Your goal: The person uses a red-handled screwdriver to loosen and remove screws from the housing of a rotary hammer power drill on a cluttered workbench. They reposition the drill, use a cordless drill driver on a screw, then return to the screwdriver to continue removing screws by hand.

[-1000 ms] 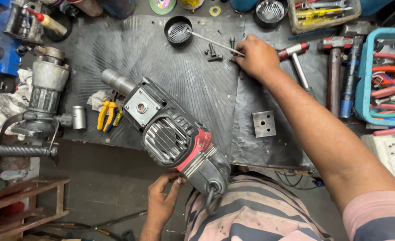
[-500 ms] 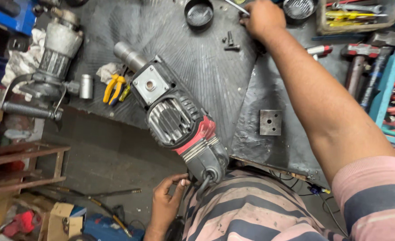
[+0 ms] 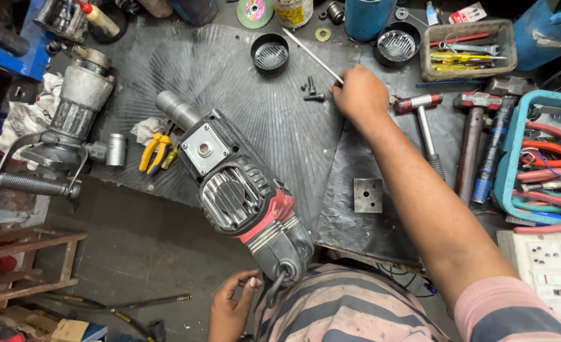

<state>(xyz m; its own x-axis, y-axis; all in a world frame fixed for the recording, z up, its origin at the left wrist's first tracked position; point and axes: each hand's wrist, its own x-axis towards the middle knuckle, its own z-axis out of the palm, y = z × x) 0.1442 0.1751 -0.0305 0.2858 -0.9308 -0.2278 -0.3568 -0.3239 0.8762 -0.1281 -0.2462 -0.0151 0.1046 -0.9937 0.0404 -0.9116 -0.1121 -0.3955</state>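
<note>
Closed around the near end of a thin metal rod [image 3: 312,56], my right hand [image 3: 359,95] makes the grip; the fingers are curled together on it, though I can't see the fingertips under the knuckles. From that grip the rod runs up and to the left, its long axis slanting away toward a round black cap [image 3: 271,54]. Just left of the grip lie a few small dark bolts [image 3: 312,90], nearly touching the hand. To its right a red-handled hammer [image 3: 420,111] lies beside the wrist, with more hammers [image 3: 483,139] beyond it.

Down and left of the grip lies the demolition hammer [image 3: 239,190], its long axis diagonal across the ribbed mat [image 3: 274,126] on the surface: nose up-left, red-and-grey handle end down-right, hanging over the surface's edge toward me. My left hand [image 3: 229,310] is the nearer one to it, loosely curled by the cord at the handle end; I can't tell whether it is touching. Yellow pliers [image 3: 153,152] lie left of the tool's nose.
</note>
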